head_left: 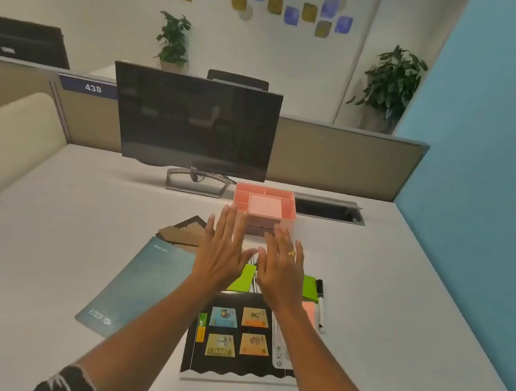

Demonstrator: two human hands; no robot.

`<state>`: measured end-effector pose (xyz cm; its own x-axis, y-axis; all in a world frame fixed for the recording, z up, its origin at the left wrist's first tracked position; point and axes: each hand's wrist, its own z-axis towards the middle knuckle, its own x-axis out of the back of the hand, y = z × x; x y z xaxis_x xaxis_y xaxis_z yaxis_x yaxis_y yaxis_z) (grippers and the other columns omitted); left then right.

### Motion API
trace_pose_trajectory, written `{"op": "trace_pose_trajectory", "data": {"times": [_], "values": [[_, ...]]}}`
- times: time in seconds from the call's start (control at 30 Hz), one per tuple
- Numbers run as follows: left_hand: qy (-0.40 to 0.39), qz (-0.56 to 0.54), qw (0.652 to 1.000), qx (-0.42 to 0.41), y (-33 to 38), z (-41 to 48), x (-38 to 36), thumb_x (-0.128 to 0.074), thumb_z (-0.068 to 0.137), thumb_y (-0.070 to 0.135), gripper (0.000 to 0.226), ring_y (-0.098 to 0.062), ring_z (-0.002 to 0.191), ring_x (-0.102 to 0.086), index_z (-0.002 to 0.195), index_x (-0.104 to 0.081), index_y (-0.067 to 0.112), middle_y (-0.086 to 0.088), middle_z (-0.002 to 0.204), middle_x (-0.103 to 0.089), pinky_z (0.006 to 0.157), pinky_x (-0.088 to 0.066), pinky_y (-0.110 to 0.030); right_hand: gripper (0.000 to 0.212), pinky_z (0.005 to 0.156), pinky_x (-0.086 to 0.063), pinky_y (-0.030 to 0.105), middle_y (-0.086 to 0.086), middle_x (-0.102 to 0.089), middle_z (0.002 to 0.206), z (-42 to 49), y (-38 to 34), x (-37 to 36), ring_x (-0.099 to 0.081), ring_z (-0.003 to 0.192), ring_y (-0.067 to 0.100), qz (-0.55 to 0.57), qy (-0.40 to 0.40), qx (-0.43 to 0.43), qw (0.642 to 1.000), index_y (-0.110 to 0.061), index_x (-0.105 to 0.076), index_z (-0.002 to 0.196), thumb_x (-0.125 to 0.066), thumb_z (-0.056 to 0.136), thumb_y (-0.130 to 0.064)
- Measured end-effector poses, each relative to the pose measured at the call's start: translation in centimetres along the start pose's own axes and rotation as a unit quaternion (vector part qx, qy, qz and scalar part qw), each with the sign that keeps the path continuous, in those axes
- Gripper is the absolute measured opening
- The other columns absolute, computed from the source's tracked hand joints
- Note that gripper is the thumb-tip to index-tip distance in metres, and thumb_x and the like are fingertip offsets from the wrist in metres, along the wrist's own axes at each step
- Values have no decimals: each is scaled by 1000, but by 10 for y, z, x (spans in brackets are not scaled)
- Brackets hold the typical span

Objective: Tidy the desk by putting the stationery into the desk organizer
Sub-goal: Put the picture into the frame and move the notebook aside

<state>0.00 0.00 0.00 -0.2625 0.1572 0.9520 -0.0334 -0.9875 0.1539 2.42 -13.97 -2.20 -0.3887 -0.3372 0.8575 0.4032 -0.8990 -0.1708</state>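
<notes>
Hovering flat over stationery [246, 278] — both hands [251, 261] empty, pink organizer [265, 204] beyond.

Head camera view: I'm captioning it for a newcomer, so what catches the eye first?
Two open hands, left hand and right hand, hover mid-frame, holding nothing. Just beyond them stands the empty pink desk organizer by the dark monitor. Beneath lie green sticky notes and a marker.

The desk organizer [265, 204] sits before the monitor [194, 122], with the marker [321, 302] nearer, rightward.
</notes>
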Motion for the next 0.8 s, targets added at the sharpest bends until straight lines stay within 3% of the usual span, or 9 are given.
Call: {"op": "trace_pose_trajectory", "data": {"times": [0.1, 0.23, 0.27, 0.33, 0.43, 0.5, 0.63, 0.8], "values": [[-24, -14, 999, 20, -1, -18, -22, -5, 93, 65, 75, -35, 143, -24, 150, -8, 16, -16, 156, -21, 112, -29, -57, 44, 113, -20, 44, 0, -43, 145, -22, -3, -9, -36, 138, 20, 8, -31, -21, 999, -26, -50, 131, -36, 95, -47], [-63, -15, 998, 24, -5, -42, -49, -9, 94, 64, 74, -34, 138, -37, 148, -20, 15, -17, 150, -36, 108, -29, -52, 55, 111, -24, 44, 0, -48, 142, -55, -4, -25, -39, 136, 20, 16, -97, -48, 994, -24, -52, 130, -15, 97, -48], [-83, -23, 996, 26, -5, -46, -51, -4, 93, 64, 76, -33, 140, -34, 148, -20, 15, -17, 152, -34, 109, -27, -52, 58, 110, -26, 44, 1, -49, 141, -60, -4, -29, -40, 135, 20, 20, -109, -54, 992, -23, -52, 130, -11, 97, -49], [-124, -3, 992, 15, -7, -54, -58, -3, 92, 65, 77, -32, 147, -13, 152, -9, 17, -14, 159, -12, 116, -16, -51, 58, 107, -32, 44, 2, -53, 137, -73, -5, -38, -45, 131, 23, 29, -132, -55, 989, -22, -54, 127, -13, 97, -49], [-211, 26, 977, -7, -14, -61, -67, -36, 97, 52, 76, -33, 148, 7, 153, 4, 19, -11, 160, 10, 120, -9, -52, 42, 100, -43, 47, 3, -57, 133, -82, -9, -48, -51, 126, 26, 23, -166, -70, 983, -20, -56, 125, -40, 93, -44], [-237, 51, 970, -20, -19, -62, -70, -48, 95, 43, 79, -35, 148, 4, 153, 0, 19, -12, 161, 7, 119, -11, -53, 48, 106, -34, 51, 4, -48, 142, -83, -10, -50, -40, 135, 28, 1, -214, -75, 974, -21, -48, 132, -49, 89, -42], [-253, 51, 966, -32, -32, -57, -76, -58, 91, 40, 74, -33, 146, -11, 150, -18, 20, -10, 160, -11, 117, -13, -52, 60, 116, -8, 52, -1, -20, 156, -73, -7, -47, -9, 145, 24, -24, -304, -73, 950, -27, -25, 145, -44, 91, -46], [-236, 31, 969, -59, -40, -48, -77, -63, 87, 42, 65, -27, 137, -30, 142, -36, 22, -7, 145, -38, 116, -16, -50, 64, 114, -8, 54, 1, -31, 151, -57, -5, -44, -18, 142, 25, -34, -348, -81, 933, -27, -28, 143, -52, 87, -44]]}}
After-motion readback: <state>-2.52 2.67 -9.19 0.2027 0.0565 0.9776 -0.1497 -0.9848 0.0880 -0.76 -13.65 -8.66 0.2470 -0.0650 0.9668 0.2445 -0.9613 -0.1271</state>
